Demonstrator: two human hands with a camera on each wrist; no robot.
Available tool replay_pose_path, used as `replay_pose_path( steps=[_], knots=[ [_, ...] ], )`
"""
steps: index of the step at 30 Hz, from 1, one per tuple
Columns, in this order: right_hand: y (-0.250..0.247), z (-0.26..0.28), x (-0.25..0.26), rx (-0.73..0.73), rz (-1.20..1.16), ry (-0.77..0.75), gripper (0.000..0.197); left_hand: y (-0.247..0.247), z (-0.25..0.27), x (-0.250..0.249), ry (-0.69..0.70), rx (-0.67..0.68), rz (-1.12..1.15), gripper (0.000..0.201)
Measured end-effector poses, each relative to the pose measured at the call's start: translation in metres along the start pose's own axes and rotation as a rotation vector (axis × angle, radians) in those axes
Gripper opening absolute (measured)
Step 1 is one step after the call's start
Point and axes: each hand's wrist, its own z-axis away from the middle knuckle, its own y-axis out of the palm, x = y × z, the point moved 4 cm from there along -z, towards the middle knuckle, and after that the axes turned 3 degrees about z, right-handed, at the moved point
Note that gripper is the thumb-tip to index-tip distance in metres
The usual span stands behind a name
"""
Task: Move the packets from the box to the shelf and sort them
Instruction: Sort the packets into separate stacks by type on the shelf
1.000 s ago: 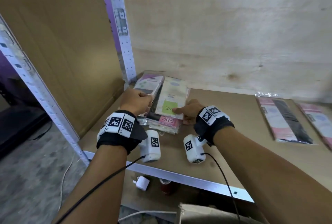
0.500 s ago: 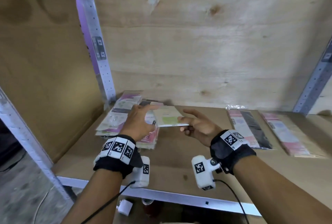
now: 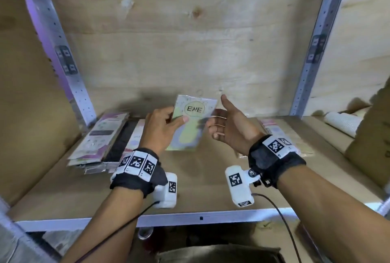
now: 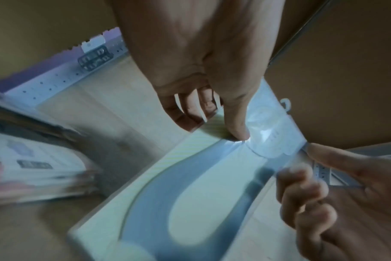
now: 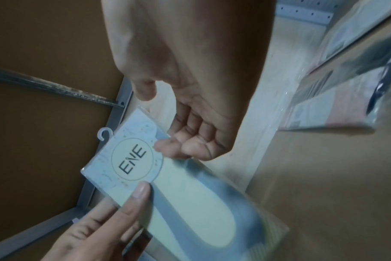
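Note:
A pale green and blue packet [image 3: 191, 127] marked "ENE" stands upright in the air above the middle of the shelf board [image 3: 200, 180]. My left hand [image 3: 175, 118] grips its left edge, thumb on the front and fingers behind. In the left wrist view the thumb [image 4: 238, 130] presses the packet [image 4: 190, 194]. My right hand [image 3: 217, 117] is beside the right edge with the thumb raised clear. In the right wrist view its loosely curled fingertips [image 5: 172, 147] touch the packet [image 5: 132, 159] near the label. A stack of packets [image 3: 105, 140] lies at the shelf's left.
More packets [image 3: 274, 129] lie flat on the right of the shelf, partly hidden by my right wrist. A cardboard box [image 3: 371, 142] and a white roll [image 3: 341, 123] stand at the far right. Metal uprights [image 3: 69, 72] frame the bay; another box [image 3: 221, 252] sits below the front rail.
The packet came off the left stack, moved right and was turned upright with its label facing me. My right hand's thumb has come off it; the left hand keeps hold.

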Motion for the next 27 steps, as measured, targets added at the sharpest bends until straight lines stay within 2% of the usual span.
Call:
replay_pose_path(
  steps=[3,8,10,14,18,24,27],
  knots=[
    [-0.015,0.014,0.003,-0.060,0.075,-0.073,0.054,0.014,0.002,-0.010,-0.013,0.017,0.142,0.026],
    [-0.032,0.037,-0.007,-0.102,0.581,-0.143,0.030,0.037,0.012,-0.011,-0.213,0.097,0.354,0.027],
    [-0.043,0.038,-0.019,-0.070,0.560,-0.121,0.033,0.044,0.017,-0.011,-0.257,0.125,0.397,0.027],
    [-0.056,0.044,-0.033,0.024,0.359,-0.047,0.026,0.056,0.023,-0.003,-0.390,0.180,0.426,0.025],
    [-0.069,0.043,-0.040,0.031,0.377,-0.048,0.036,0.057,0.019,0.006,-0.432,0.104,0.468,0.028],
    [-0.080,0.045,-0.049,0.039,0.483,-0.055,0.013,0.062,0.013,0.018,-0.449,0.036,0.381,0.033],
    [-0.084,0.041,-0.053,-0.006,0.509,-0.054,0.042,0.067,0.012,0.025,-0.449,0.014,0.343,0.028]
  ],
)
